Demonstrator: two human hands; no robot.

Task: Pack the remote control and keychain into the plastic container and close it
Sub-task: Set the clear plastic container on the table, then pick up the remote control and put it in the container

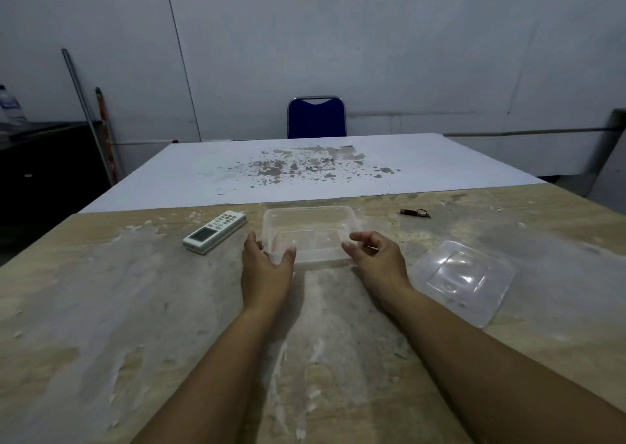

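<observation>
A clear plastic container (308, 218) stands open and empty on the worn wooden table (135, 308). My left hand (266, 267) is at its near left corner, thumb and fingers around the wall. My right hand (379, 257) hovers at its near right corner, fingers curled and apart, seemingly just off the rim. A white remote control (215, 231) lies face up to the left of the container. The small dark red keychain (415, 212) lies far right of it. The clear lid (464, 276) lies flat to the right of my right hand.
A white board (305, 172) with flaked patches covers the far half of the table. A blue chair (316, 117) stands behind it against the wall. A dark cabinet (44, 159) and leaning poles (84, 111) are at the left.
</observation>
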